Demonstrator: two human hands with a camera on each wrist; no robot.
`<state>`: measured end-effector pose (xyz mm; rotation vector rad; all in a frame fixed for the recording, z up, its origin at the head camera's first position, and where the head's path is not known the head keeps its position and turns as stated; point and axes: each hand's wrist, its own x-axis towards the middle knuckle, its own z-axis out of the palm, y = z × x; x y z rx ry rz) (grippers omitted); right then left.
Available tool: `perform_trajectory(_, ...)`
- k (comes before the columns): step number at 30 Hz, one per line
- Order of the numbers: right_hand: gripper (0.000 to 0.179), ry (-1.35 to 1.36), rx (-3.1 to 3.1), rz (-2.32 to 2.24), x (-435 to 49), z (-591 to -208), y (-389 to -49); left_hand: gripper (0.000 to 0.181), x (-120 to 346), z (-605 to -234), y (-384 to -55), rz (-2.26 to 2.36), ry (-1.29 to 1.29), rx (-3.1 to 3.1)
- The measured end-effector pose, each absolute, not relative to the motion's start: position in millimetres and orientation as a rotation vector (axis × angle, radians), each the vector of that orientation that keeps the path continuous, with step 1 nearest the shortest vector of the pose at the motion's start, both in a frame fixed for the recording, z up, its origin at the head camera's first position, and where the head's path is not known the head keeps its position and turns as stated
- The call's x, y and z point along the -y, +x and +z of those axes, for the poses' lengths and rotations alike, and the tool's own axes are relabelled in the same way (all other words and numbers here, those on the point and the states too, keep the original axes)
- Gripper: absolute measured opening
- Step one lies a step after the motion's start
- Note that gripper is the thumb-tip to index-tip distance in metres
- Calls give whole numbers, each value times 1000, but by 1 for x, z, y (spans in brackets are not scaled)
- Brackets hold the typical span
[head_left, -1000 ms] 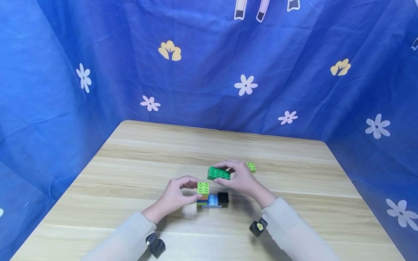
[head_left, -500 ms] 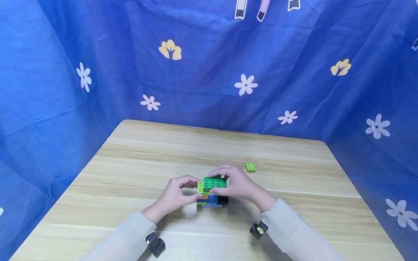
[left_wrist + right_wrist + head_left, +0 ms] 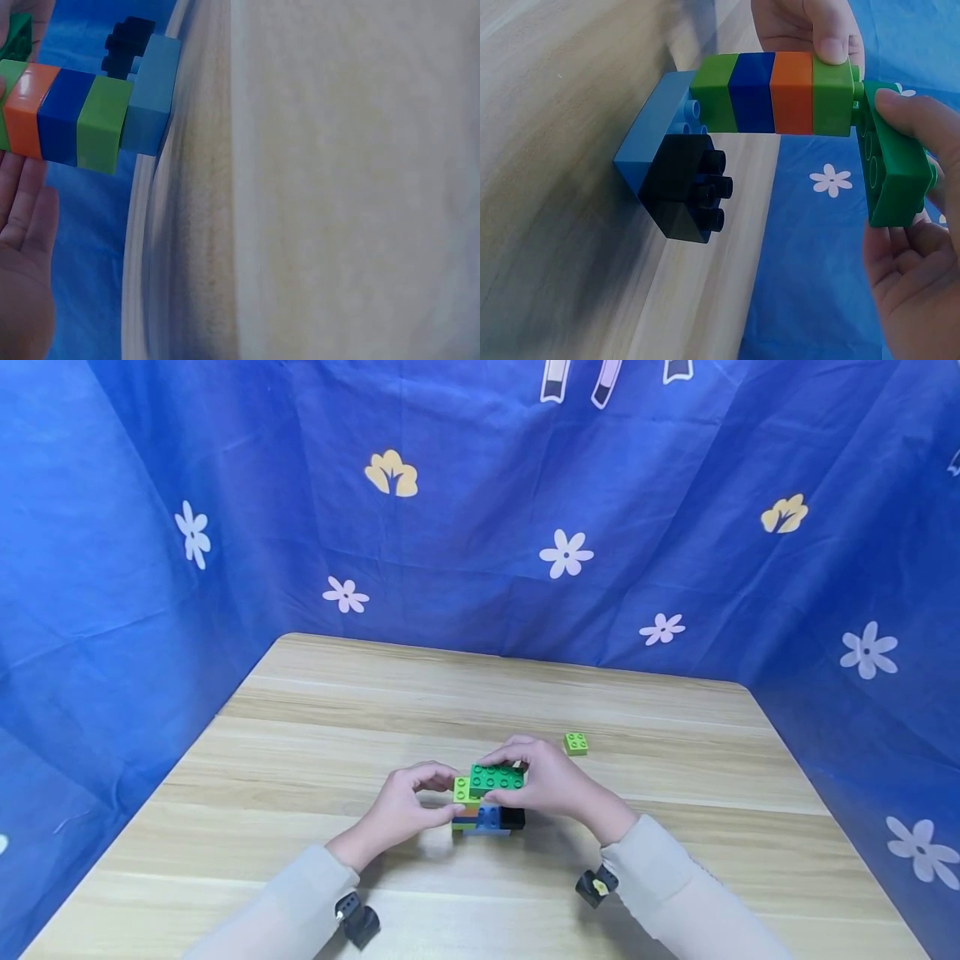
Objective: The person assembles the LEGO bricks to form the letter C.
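Note:
My right hand (image 3: 551, 783) pinches a dark green eight-stud brick (image 3: 900, 169) between thumb and fingers. That brick overhangs to the right at the top of a tower, slightly tilted in the right wrist view, its underside at the studs of the lime green brick (image 3: 832, 97); whether they are joined I cannot tell. Below the lime one come an orange brick (image 3: 793, 94), a dark blue brick (image 3: 751, 94) and another lime green brick (image 3: 715, 94). A light blue brick (image 3: 156, 90) forms the base, with a black brick (image 3: 679, 184) on its other end. My left hand (image 3: 401, 806) grips the tower's top lime brick.
A loose lime green four-stud brick (image 3: 575, 744) lies on the wooden table (image 3: 360, 693) behind my right hand. Blue patterned cloth (image 3: 465, 510) hangs behind the table and at both sides.
My right hand has brought the dark green brick left and down from the air onto the tower's top, then shifted it slightly right. My left hand stays on the tower.

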<state>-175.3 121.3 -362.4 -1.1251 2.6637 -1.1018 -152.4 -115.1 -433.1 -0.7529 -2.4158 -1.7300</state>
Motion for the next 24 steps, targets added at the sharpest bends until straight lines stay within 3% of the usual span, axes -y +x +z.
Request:
perform_trajectory(9, 38, -1170, -2621, -1154, -122, -365, -178, 33, 114, -432, -153, -1707, -721, 2456)
perform_trajectory(17, 38, -1173, -2646, -1076, -120, -361, -174, 30, 110, -400, -139, -1713, -745, 2468)
perform_trajectory(24, 38, -1151, -2655, -1007, -117, -359, -173, 32, 113, -426, -151, -1719, -728, 2473)
